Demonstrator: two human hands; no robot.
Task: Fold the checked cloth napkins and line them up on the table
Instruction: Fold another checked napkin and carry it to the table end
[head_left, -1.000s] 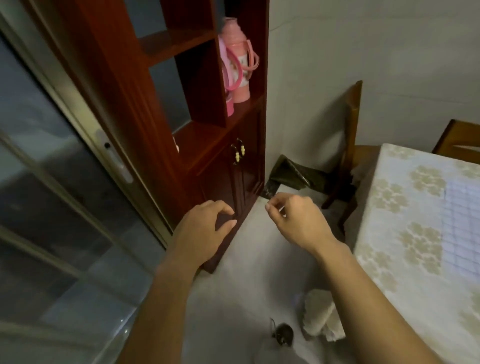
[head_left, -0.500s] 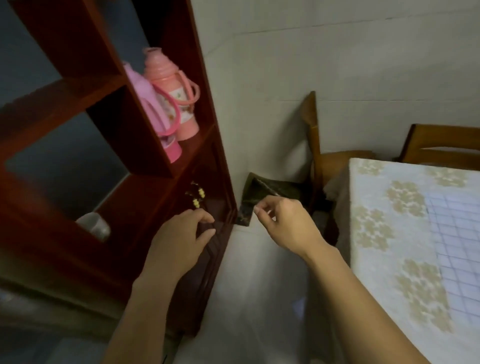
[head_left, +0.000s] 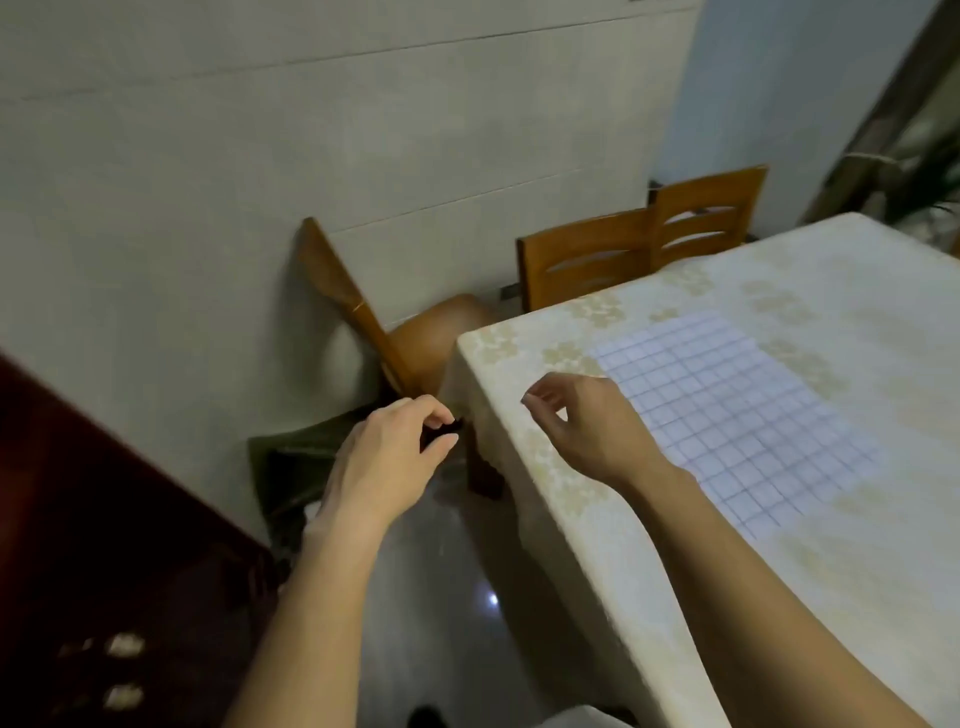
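Note:
A pale lilac checked cloth napkin (head_left: 737, 415) lies spread flat on the table (head_left: 613, 525), which wears a cream cloth with a flower pattern. My right hand (head_left: 587, 426) hovers over the table's near left corner, just left of the napkin, fingers loosely curled and holding nothing. My left hand (head_left: 389, 462) hangs in the air left of the table, over the floor, thumb and fingers bent with nothing in them. Neither hand touches the napkin.
A wooden chair (head_left: 395, 338) leans against the tiled wall beside the table corner. Two more wooden chairs (head_left: 644, 244) stand behind the table. A dark red cabinet (head_left: 104, 545) fills the lower left. A dark green bag (head_left: 291, 467) lies on the floor by the wall.
The view has swung right, from the cabinet and its pink flasks toward the table. Both hands moved right with it; the right hand now sits over the table corner.

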